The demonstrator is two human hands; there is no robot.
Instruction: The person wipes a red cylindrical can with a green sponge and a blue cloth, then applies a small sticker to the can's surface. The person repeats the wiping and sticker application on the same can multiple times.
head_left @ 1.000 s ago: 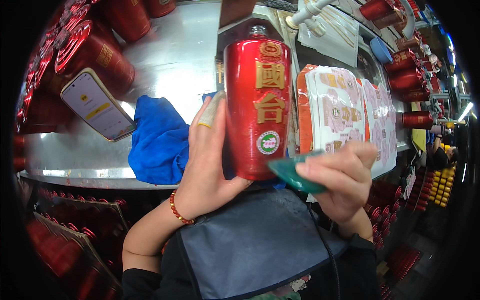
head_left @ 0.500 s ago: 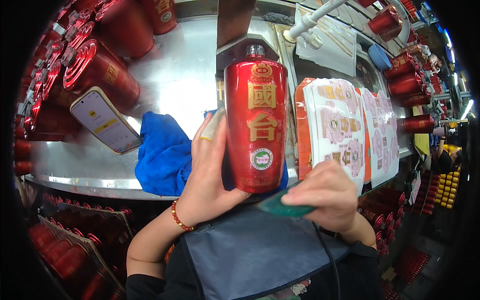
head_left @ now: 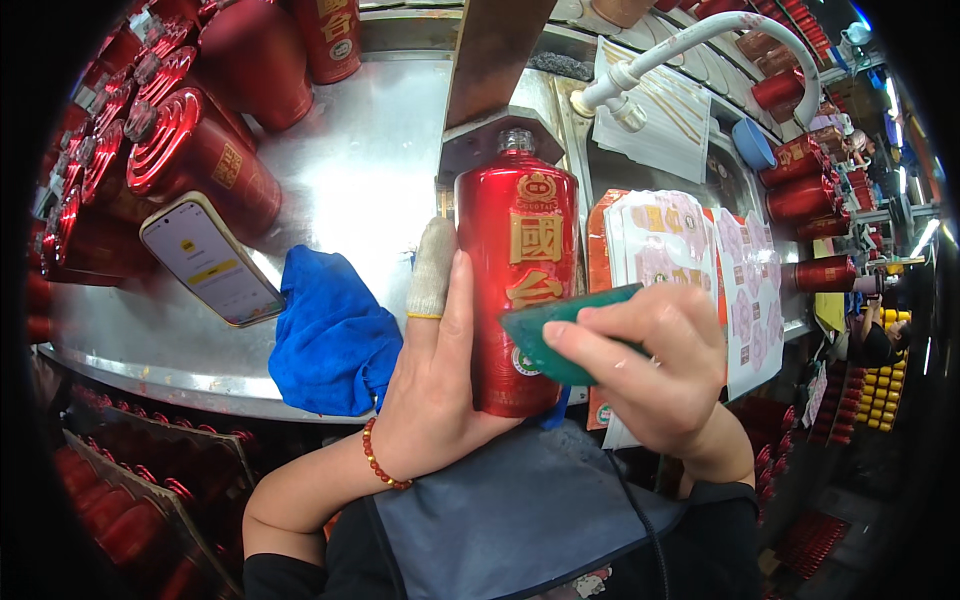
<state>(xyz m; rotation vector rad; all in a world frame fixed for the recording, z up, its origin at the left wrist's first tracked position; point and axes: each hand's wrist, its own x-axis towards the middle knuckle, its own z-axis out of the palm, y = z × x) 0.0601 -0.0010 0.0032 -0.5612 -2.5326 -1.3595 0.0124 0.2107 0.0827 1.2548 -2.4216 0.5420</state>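
Note:
A glossy red bottle (head_left: 488,290) with gold characters and a round green-and-white emblem stands in front of me, its clear neck pointing away. My left hand (head_left: 430,390) is closed along its left side, thumb by the base; one finger wears a knitted finger cot. In my right hand (head_left: 665,365) is a green flat scraper (head_left: 560,335), held in front of the bottle's lower face and hiding part of the lower character and emblem. Whether its edge touches the bottle I cannot tell. A blue cloth (head_left: 325,335) lies crumpled left of my left hand.
Sheets of printed decals (head_left: 655,235) lie to the right, partly behind my right hand. A white curved pipe (head_left: 690,45) arches at the back right, near a blue bowl (head_left: 753,143). At left, a phone (head_left: 210,262) leans against several red bottles (head_left: 200,165) on the metal table.
My right hand has raised the green scraper from below the bottle to across its lower face. My left hand's fingers now lie straighter along the bottle. The view has shifted slightly.

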